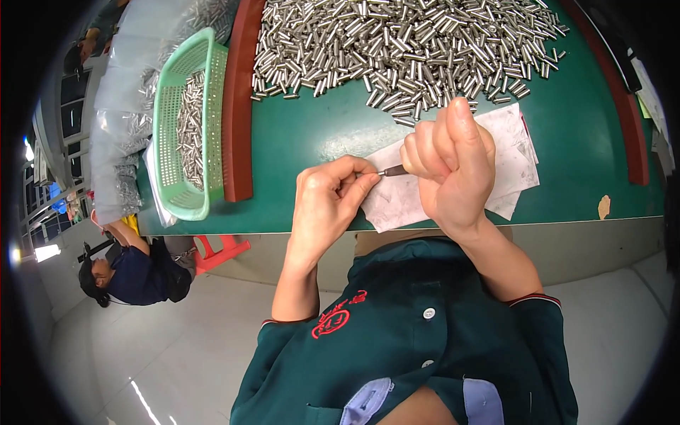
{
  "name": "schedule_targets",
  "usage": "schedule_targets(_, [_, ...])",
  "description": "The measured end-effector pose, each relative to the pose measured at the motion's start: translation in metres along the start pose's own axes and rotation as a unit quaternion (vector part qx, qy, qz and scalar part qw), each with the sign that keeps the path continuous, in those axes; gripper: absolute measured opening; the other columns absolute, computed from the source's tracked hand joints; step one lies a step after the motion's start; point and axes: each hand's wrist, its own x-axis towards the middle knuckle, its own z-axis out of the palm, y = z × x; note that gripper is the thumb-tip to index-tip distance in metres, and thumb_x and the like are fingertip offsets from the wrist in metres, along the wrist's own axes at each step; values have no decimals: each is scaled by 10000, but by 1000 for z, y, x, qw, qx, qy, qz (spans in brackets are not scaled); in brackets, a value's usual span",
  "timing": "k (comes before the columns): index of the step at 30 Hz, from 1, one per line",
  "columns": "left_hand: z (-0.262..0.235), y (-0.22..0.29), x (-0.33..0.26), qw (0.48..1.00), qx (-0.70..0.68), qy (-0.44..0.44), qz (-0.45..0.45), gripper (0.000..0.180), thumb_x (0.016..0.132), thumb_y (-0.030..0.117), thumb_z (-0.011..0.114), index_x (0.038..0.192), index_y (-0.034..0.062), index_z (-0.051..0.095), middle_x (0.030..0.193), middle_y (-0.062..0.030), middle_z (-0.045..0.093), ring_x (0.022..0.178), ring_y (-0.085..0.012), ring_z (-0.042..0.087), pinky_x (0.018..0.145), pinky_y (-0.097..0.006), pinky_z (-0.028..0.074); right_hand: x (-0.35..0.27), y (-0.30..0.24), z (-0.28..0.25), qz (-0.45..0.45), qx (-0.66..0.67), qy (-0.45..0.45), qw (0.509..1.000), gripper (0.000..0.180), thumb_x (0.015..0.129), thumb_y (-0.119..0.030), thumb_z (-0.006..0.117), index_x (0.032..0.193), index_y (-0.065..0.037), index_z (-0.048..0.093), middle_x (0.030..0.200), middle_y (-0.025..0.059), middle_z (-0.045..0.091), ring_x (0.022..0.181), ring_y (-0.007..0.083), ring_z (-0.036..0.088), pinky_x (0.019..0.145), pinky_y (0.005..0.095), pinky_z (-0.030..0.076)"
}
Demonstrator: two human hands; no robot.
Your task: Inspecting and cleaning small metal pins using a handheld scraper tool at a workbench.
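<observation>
My left hand (328,193) has its thumb and index finger pinched together, above the edge of a white paper sheet. What lies between those fingertips is mostly hidden, too small to name. In my right hand (457,166) is a slim dark pen-like tool (393,171), gripped by curled fingers with the thumb pointing up. Its narrow shiny end meets the left fingertips. Stained white papers (506,166) lie on the green tabletop under both hands. Beyond them spreads a large heap of short shiny metal pins (411,57).
Left of a red-brown raised rail (237,106) stands a green plastic basket (166,142) holding metal pins. Clear bags of metal parts (120,134) line the far left. Another red-brown rail (627,117) borders the right. A person (142,273) sits at left near a red stool (221,253).
</observation>
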Motion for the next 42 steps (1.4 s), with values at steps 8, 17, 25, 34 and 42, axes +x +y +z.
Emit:
schedule_targets(8, [1, -1, 0, 1000, 1, 3, -1, 60, 691, 3, 623, 710, -25, 574, 470, -20, 340, 428, -82, 289, 400, -238, 270, -1, 1, 0, -6, -3, -1, 1000, 440, 923, -275, 279, 510, -126, 256, 413, -38, 205, 378, 64, 121, 381, 236, 147])
schedule_targets(17, [2, 2, -1, 999, 20, 25, 34, 60, 673, 1, 626, 706, -17, 579, 488, -75, 452, 418, -128, 386, 422, -258, 337, -12, 4, 15, -61, -144, -57, 986, 421, 916, -241, 342, 534, -81, 270, 450, -33, 236, 414, 56, 185, 406, 242, 162])
schedule_targets(25, [4, 0, -5, 991, 49, 60, 113, 48, 673, 0, 608, 689, -10, 563, 549, -122, 516, 466, -248, 494, 458, -316, 392, -12, 6, 25, -108, -252, -108, 956, 388, 905, -188, 363, 554, -32, 312, 484, -21, 300, 445, 60, 237, 410, 239, 204])
schedule_targets(34, [2, 2, -11, 960, -276, 15, -39, 84, 793, 68, 569, 808, -2, 526, 659, -2, 503, 554, -35, 386, 492, -197, 330, -7, 1, 10, -35, -108, -23, 993, 419, 918, -230, 333, 528, -98, 256, 436, -27, 243, 395, 56, 174, 383, 235, 160])
schedule_targets(42, [-7, -9, 1, 811, -564, -89, -125, 223, 829, 106, 513, 1000, -36, 520, 716, -48, 471, 535, -53, 303, 475, -178, 270, -4, 1, 7, -32, -79, -33, 996, 417, 922, -210, 316, 523, -101, 256, 431, -27, 233, 390, 56, 164, 380, 231, 158])
